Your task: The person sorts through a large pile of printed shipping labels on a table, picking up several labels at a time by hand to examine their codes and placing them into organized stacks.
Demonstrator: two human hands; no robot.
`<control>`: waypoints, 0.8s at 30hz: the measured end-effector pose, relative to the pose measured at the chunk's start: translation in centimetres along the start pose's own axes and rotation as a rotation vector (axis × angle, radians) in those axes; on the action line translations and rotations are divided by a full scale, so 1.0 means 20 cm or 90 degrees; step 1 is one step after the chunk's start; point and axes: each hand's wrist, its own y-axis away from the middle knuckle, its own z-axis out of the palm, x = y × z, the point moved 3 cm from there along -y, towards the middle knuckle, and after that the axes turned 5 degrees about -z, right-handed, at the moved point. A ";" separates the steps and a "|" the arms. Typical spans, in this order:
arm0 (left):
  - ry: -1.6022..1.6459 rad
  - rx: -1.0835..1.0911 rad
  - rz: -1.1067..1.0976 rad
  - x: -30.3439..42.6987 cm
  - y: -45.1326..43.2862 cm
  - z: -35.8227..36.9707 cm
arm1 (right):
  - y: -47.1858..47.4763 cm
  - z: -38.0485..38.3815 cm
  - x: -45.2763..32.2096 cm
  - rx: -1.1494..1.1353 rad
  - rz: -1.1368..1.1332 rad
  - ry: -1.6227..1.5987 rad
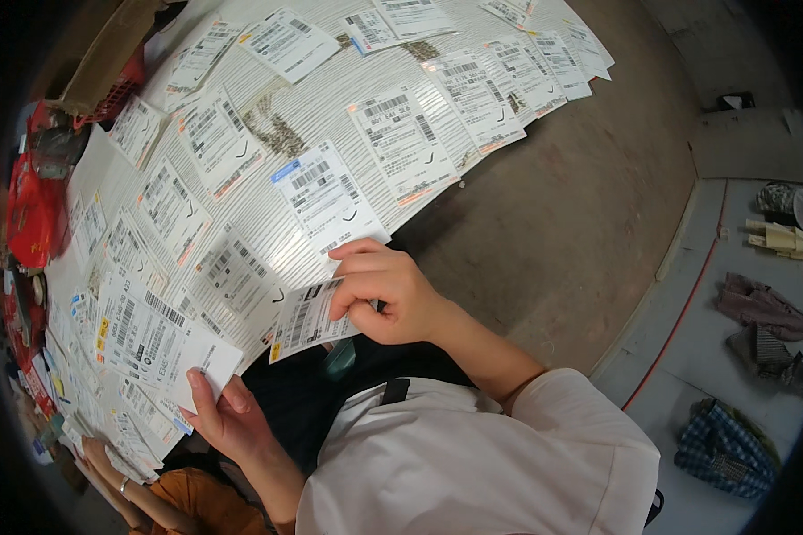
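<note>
My left hand [231,414] holds a small stack of white printed shipping labels [154,334] by its lower corner, over the near part of the table. Between the thumb and fingers of my right hand [385,291] is a single label [304,317], tilted at the table's edge. Just above that hand, a label with a blue corner [324,194] lies on the table, its lower end close to my fingertips. Another label with an orange lower edge [403,144] lies farther right. A label with a pen tick [241,277] lies between my two hands.
Many labels lie in rows on the white ribbed table [334,100]. A cardboard box [107,60], a red basket [117,93] and red plastic bags [33,207] stand at the far left. At lower left, a co-worker's hands [100,458] hold papers. Cloths [726,448] lie at right.
</note>
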 end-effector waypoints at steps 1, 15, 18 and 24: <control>-0.005 0.005 -0.002 -0.01 0.00 0.01 | 0.00 -0.02 -0.01 0.002 -0.008 0.005; -0.036 -0.061 -0.027 -0.05 0.00 0.14 | 0.03 -0.23 0.01 0.069 0.092 0.022; -0.039 -0.069 -0.027 -0.05 -0.01 0.15 | 0.03 -0.26 0.01 0.089 0.127 0.016; -0.038 -0.053 -0.028 -0.06 -0.01 0.17 | 0.01 -0.45 0.03 0.158 0.032 0.109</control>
